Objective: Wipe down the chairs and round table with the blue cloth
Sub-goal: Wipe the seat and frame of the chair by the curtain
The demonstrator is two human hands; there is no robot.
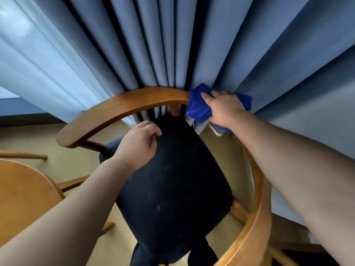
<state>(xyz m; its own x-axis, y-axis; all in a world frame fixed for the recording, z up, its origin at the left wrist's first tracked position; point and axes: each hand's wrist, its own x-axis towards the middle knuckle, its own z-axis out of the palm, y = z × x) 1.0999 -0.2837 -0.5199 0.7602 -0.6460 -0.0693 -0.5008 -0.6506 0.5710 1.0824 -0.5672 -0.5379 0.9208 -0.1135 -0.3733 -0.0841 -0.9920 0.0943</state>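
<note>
Your left hand [138, 144]: fingers curled over the rear edge of the black seat cushion [172, 179], gripping it. Your right hand [224, 108]: clamps the blue cloth [197, 109] onto the chair's curved wooden backrest rail [130, 105]. Bare rail runs left of that grip; the blue curtain [172, 45] hangs just behind it.

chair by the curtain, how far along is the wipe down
Nothing can be told as finished. In hand: the right hand holds the blue cloth on this chair's wooden rail, the left hand gripping its black seat. Left: the round table, untouched at lower left.
</note>
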